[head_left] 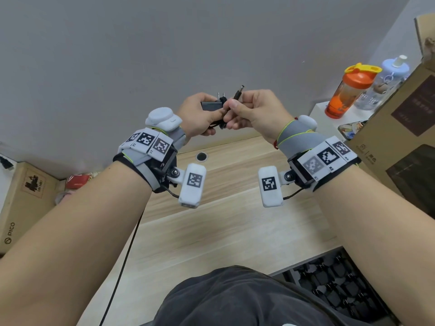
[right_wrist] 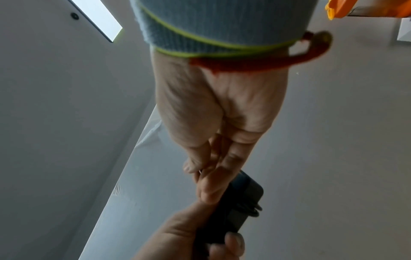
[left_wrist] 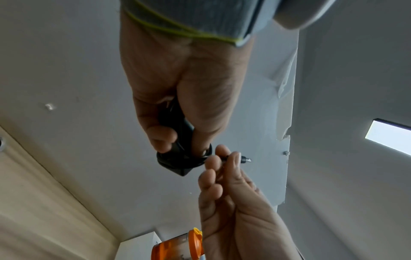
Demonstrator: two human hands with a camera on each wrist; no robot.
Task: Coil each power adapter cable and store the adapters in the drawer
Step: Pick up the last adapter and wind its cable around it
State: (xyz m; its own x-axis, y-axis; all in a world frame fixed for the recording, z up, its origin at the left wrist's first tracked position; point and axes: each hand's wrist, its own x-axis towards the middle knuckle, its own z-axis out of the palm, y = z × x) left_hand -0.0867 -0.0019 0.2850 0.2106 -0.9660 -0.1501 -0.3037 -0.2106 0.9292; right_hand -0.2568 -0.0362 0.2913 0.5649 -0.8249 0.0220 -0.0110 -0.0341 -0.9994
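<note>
Both hands are raised in front of the grey wall, above the wooden desk (head_left: 235,227). My left hand (head_left: 200,114) grips a black power adapter (head_left: 211,105) with its two metal prongs pointing up; the cable (left_wrist: 184,158) is wound in loops around the adapter body (left_wrist: 177,130). My right hand (head_left: 249,111) pinches the cable's end just below the barrel plug (head_left: 239,91), which sticks up between thumb and forefinger. In the right wrist view the adapter (right_wrist: 242,202) lies beyond my curled fingers (right_wrist: 213,184). The two hands touch at the adapter.
An open drawer (head_left: 336,285) holding several black adapters sits at the lower right under the desk edge. An orange shaker bottle (head_left: 348,92) and a blue bottle (head_left: 386,76) stand at the right, beside cardboard boxes (head_left: 404,137). Another cardboard box (head_left: 26,203) is at the left.
</note>
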